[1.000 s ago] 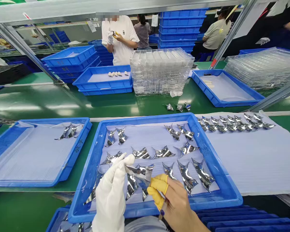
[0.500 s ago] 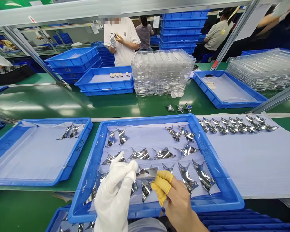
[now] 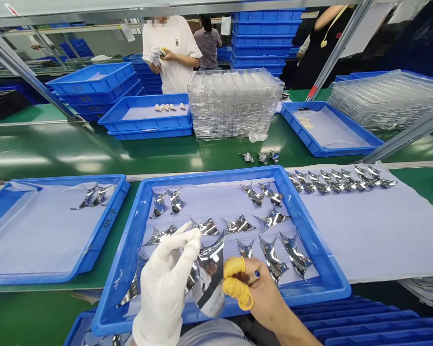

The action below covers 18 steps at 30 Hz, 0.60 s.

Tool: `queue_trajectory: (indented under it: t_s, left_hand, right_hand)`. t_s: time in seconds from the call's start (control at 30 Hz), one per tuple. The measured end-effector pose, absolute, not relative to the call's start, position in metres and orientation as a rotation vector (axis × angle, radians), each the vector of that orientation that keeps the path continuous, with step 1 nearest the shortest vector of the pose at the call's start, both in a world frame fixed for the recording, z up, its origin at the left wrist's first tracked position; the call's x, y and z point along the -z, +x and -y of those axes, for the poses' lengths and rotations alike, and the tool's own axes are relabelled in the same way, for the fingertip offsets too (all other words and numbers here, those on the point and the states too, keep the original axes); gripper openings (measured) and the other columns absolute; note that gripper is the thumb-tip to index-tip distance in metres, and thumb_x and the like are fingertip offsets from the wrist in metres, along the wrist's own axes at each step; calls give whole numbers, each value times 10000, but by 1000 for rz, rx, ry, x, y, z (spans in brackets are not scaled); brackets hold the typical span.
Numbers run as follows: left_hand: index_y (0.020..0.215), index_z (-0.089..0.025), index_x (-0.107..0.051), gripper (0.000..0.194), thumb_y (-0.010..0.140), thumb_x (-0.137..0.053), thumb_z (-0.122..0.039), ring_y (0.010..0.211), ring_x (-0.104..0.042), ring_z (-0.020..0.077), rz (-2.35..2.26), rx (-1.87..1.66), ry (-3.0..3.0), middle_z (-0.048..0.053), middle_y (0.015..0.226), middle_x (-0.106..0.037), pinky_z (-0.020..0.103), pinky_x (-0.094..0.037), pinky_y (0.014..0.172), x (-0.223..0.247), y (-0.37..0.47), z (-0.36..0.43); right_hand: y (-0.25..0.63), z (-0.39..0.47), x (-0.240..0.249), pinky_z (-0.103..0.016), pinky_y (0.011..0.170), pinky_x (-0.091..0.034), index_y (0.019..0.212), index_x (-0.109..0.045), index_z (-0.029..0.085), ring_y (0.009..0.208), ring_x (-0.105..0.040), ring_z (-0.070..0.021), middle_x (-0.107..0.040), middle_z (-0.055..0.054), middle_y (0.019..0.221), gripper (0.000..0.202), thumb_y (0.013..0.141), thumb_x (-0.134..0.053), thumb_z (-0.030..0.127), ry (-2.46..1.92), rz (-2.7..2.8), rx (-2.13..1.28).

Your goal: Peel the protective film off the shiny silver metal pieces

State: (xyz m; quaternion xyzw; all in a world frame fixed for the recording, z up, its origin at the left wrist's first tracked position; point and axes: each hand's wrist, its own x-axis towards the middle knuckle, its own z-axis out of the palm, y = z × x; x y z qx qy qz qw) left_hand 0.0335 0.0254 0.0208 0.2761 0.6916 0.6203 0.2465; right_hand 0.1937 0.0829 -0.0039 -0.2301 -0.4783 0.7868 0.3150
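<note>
My left hand (image 3: 168,283), in a white glove, pinches the upper left edge of a mirror-bright curved metal piece (image 3: 211,274) held up over a blue tray (image 3: 132,211). Yellow finger covers sit on the fingertips of my right hand (image 3: 252,288). It is closed around a thin pen-like tool (image 3: 255,275) with a dark blue end; its working tip is hidden. The fingertips are at the right edge of the held piece, and I cannot tell whether they touch it. Several similar chrome pieces (image 3: 273,259) lie in rows on white lining in the tray.
A second blue tray (image 3: 90,254) with a few chrome pieces stands left. More pieces (image 3: 332,180) line a white sheet (image 3: 375,230) at right. Clear plastic trays (image 3: 234,108) are stacked behind, near blue trays (image 3: 147,126). A co-worker (image 3: 173,53) stands across the bench.
The held piece has turned from edge-on to showing its broad shiny face. My right hand has rotated, bringing the tool's blue end up. The whole view has shifted slightly.
</note>
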Motion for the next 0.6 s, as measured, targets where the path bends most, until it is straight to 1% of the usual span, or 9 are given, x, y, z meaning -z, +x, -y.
queue_trajectory:
  t_s: [0.07,0.1,0.2,0.37,0.43,0.53,0.6]
  left_hand:
    - [992,-237,-789,326,769,-844,-468,1132,-730,301,-1887,-1655,609,67,1171,-799,418,-585,1004,-22,34,-26]
    - [990,-233,-792,352,754,-850,-488,1134,-729,306,-1881,-1650,576,71,1171,-799,426,-576,1025,-23,35,-26]
    - [993,-235,-796,371,747,-847,-508,1134,-732,305,-1873,-1645,553,70,1128,-811,424,-570,1044,-25,35,-29]
    - [959,-228,-795,372,720,-867,-505,1048,-764,285,-1891,-1695,590,67,1095,-819,372,-611,955,-24,34,-34]
    - [960,-228,-788,342,744,-858,-484,1073,-755,282,-1875,-1707,613,62,1091,-819,374,-599,967,-22,33,-34]
    - [935,-233,-775,248,789,-838,-423,1131,-729,279,-1854,-1734,682,45,1053,-821,415,-549,1050,-20,32,-35]
    - [891,-235,-766,173,810,-827,-374,1064,-742,258,-1825,-1775,769,23,970,-819,455,-504,1110,-19,32,-35]
  right_hand:
    - [193,-82,3,-245,541,-310,719,-617,182,580,-379,-106,-489,28,659,356,868,-788,457,-614,1220,-2119]
    - [193,-81,3,-246,543,-310,724,-621,179,584,-377,-107,-489,26,659,368,866,-786,476,-614,1218,-2127]
    - [192,-81,1,-247,550,-303,738,-631,176,589,-368,-107,-483,26,657,393,857,-786,516,-642,1220,-2128]
    - [191,-81,-5,-248,575,-336,736,-634,170,591,-413,-106,-512,25,642,436,828,-805,561,-652,1170,-2167]
    - [191,-81,-5,-231,550,-312,739,-631,172,552,-359,-82,-466,54,614,425,816,-828,542,-648,1122,-2179]
    - [189,-81,-2,-212,488,-221,761,-615,178,489,-239,-50,-386,98,568,422,804,-849,527,-664,1042,-2225]
    - [187,-81,1,-211,457,-177,778,-602,185,445,-201,-39,-364,119,513,445,799,-843,559,-684,966,-2287]
